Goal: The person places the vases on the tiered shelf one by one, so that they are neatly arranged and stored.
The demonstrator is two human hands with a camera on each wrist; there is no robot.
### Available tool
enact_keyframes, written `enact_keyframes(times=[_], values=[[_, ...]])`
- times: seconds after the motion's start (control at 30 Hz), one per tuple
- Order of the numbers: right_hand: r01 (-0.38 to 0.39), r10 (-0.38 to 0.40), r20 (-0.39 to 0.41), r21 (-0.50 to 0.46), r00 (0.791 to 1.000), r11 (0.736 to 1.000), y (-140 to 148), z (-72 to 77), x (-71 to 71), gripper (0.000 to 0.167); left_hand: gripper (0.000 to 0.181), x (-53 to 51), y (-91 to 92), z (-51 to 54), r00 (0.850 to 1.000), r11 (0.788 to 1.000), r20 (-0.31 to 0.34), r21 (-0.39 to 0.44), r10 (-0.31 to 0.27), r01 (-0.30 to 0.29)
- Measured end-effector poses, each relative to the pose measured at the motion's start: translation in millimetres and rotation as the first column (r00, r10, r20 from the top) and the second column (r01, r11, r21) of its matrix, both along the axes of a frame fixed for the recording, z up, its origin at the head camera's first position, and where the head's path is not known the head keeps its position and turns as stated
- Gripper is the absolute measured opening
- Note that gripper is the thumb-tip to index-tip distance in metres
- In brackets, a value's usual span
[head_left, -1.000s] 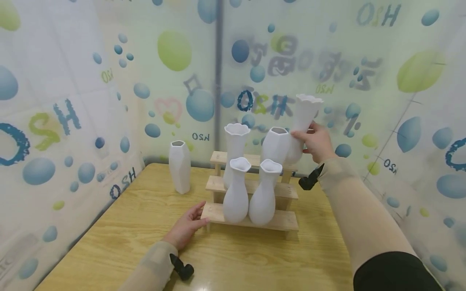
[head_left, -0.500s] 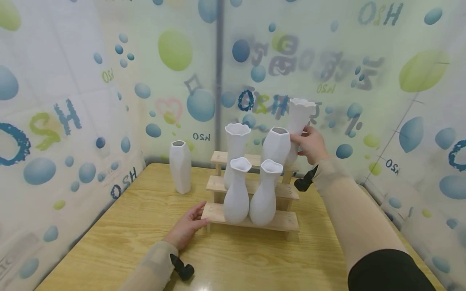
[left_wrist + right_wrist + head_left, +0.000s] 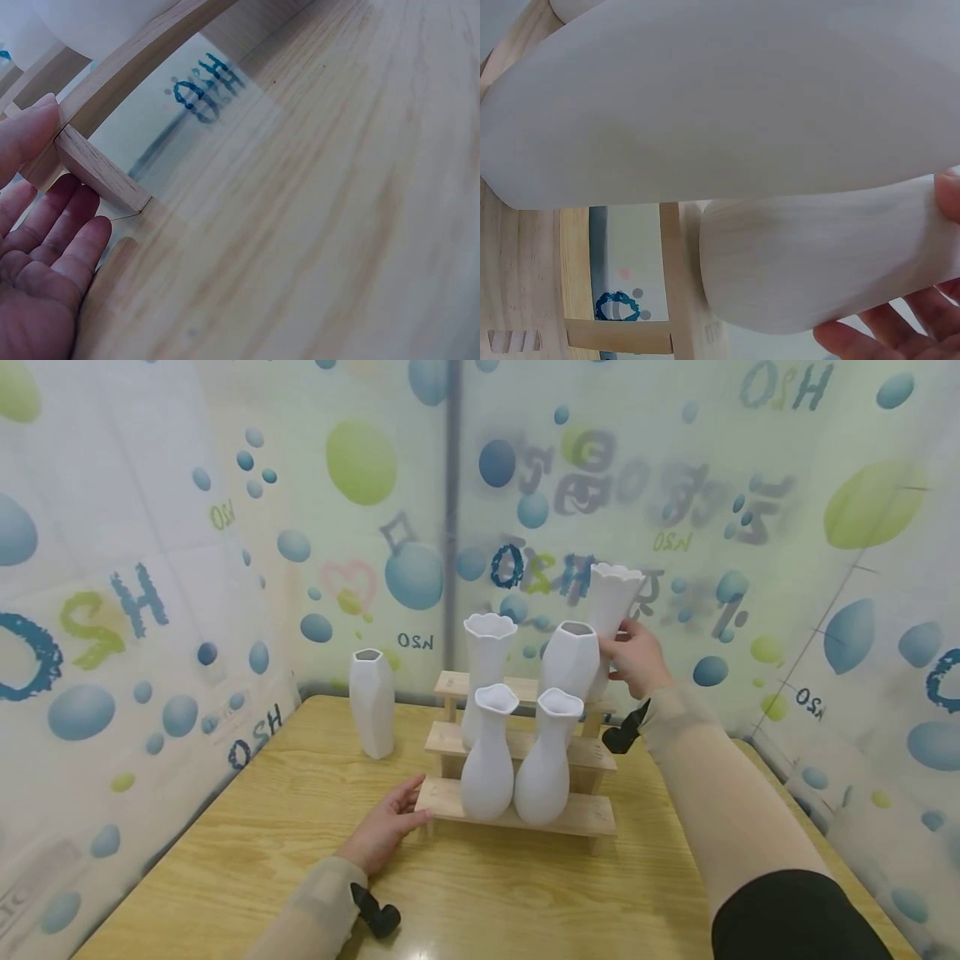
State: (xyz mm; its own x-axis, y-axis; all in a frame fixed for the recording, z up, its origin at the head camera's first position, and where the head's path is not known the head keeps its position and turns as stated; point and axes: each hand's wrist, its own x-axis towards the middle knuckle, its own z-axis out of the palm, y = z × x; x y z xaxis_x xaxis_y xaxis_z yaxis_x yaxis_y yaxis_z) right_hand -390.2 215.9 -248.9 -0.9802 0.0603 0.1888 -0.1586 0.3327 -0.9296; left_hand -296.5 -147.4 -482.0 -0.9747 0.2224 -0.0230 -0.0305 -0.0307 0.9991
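Observation:
A tall white vase with a scalloped rim (image 3: 613, 593) stands slightly tilted behind a faceted white vase (image 3: 570, 658) at the back right. My right hand (image 3: 639, 658) grips its middle, with the thumb on the near side. In the right wrist view the held vase's base (image 3: 765, 262) meets the top board of the wooden stand (image 3: 442, 797); the faceted vase partly covers it. At the stand's lower left end, my left hand (image 3: 381, 828) holds the bottom board between thumb and forefinger. Its other fingers (image 3: 75, 214) lie loosely beside the stand's leg (image 3: 105, 169).
Two pear-shaped white vases (image 3: 487, 768) occupy the bottom step. Another scalloped vase (image 3: 487, 652) rises behind them on the left. A second faceted vase (image 3: 371, 706) stands on the wooden table (image 3: 300, 802), left of the stand. Printed curtains (image 3: 360, 543) enclose the table.
My right hand has carried the scalloped vase left and slightly down, closer behind the faceted vase. My left hand has stayed at the stand's end.

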Motion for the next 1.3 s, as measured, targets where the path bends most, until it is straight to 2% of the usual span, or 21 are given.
enact_keyframes(times=[0.43,0.77,1.3], values=[[0.024,-0.024,-0.011,0.016,1.000,1.000,-3.3,-4.0,-3.8,0.056,0.072,-0.5,-0.1,-3.4,1.000,1.000,-0.005,-0.014,0.005,-0.005],[0.007,-0.006,-0.021,0.024,1.000,1.000,-4.5,-6.6,-3.8,0.058,0.072,-1.5,-0.4,-5.6,1.000,1.000,-0.006,-0.001,0.007,-0.007],[-0.017,0.017,-0.004,0.011,1.000,1.000,-4.9,-8.7,-8.3,0.062,0.070,-0.5,0.5,-3.0,1.000,1.000,-0.007,-0.013,0.019,-0.020]])
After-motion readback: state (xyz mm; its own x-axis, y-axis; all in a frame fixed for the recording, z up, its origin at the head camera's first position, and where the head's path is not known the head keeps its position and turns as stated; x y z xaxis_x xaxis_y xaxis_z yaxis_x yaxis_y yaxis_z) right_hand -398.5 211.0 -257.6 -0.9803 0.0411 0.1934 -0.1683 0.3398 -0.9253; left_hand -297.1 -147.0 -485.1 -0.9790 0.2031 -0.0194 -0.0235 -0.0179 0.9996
